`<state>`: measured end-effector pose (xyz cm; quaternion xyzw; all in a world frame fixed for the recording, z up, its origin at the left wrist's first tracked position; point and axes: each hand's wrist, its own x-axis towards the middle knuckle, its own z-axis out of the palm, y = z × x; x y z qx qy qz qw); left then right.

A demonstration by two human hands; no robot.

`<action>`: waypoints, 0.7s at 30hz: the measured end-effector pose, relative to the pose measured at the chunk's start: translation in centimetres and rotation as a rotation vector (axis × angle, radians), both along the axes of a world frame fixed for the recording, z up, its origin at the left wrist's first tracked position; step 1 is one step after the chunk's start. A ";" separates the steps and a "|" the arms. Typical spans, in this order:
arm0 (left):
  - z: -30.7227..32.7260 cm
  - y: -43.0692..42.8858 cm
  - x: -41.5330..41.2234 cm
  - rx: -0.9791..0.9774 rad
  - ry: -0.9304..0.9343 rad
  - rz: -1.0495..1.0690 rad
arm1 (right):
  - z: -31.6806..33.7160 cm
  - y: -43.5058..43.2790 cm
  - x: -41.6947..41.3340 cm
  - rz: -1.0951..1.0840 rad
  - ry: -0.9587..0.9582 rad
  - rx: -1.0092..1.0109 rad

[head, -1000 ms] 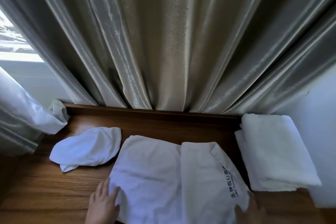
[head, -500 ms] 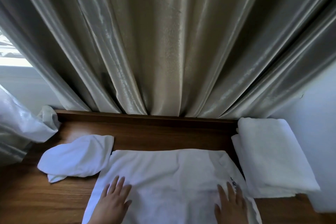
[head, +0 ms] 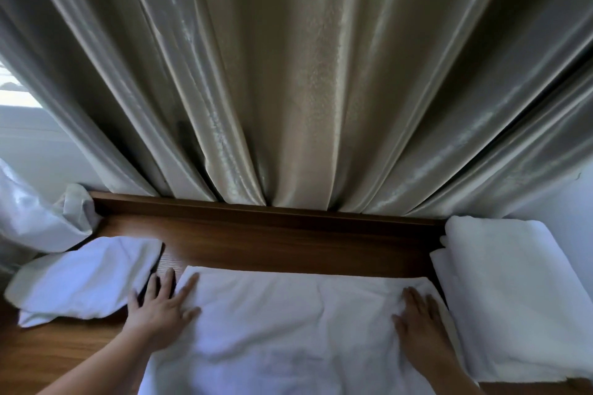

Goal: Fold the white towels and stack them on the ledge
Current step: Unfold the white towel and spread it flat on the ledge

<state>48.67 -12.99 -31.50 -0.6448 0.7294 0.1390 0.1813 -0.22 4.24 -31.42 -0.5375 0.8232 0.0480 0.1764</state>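
A white towel (head: 288, 324) lies spread flat across the middle of the wooden ledge (head: 272, 244). My left hand (head: 160, 311) presses flat on its left edge with fingers apart. My right hand (head: 420, 327) lies flat on its right end, near the far corner. A crumpled white towel (head: 83, 279) rests to the left, just beside my left fingers. On the right, a stack of folded white towels (head: 510, 301) sits against the wall.
A grey-beige curtain (head: 305, 80) hangs behind the ledge and drops past its raised back rail (head: 256, 205). A bunched curtain end (head: 41, 218) lies at the far left. A white wall (head: 571, 202) borders the right side.
Both hands slid forward and outward over the spread towel, flattening it. The folded-over right flap with printed lettering is no longer seen. The view tilted down and closer.
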 end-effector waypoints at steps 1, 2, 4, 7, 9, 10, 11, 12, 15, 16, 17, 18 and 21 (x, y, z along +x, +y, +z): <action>0.2 -0.4 0.0 -0.009 -0.010 0.004 | -0.9 -0.2 -0.8 0.048 0.016 0.039; 0.4 -0.9 -0.1 -0.020 -0.024 0.015 | -2.1 -0.4 -1.9 0.089 0.061 0.094; 0.6 -2.0 0.0 -0.023 -0.080 0.063 | -3.3 -0.9 -3.3 0.056 0.091 0.130; 1.1 -3.6 0.3 -0.051 -0.154 0.100 | -2.5 -2.4 -3.4 0.087 0.170 0.089; 1.2 -4.4 0.0 -0.080 -0.157 0.063 | -1.4 -3.4 -3.2 0.041 0.124 0.157; 1.2 -4.4 -0.3 -0.107 -0.134 0.014 | -0.8 -3.7 -2.9 0.002 0.098 0.145; 1.1 -4.1 -0.5 -0.138 -0.089 -0.045 | -0.5 -3.8 -2.5 -0.023 0.096 0.104; 0.9 -3.7 -0.7 -0.167 -0.026 -0.105 | -0.3 -3.8 -2.1 -0.011 0.114 0.044; -0.1 -1.7 -0.6 -0.152 0.111 -0.200 | 0.3 -2.7 -0.7 0.153 0.169 -0.050; -0.3 -1.1 -0.4 -0.124 0.109 -0.199 | 0.1 -2.2 -0.5 0.174 0.171 -0.014; -0.6 -0.8 -0.3 -0.093 0.098 -0.188 | 0.1 -1.8 -0.4 0.159 0.153 0.032; -0.7 -0.7 -0.2 -0.062 0.088 -0.177 | -0.2 -1.6 -0.5 0.123 0.120 0.072; -0.5 -1.0 -0.6 0.002 0.059 -0.163 | -0.5 -2.1 -1.0 0.057 0.068 0.120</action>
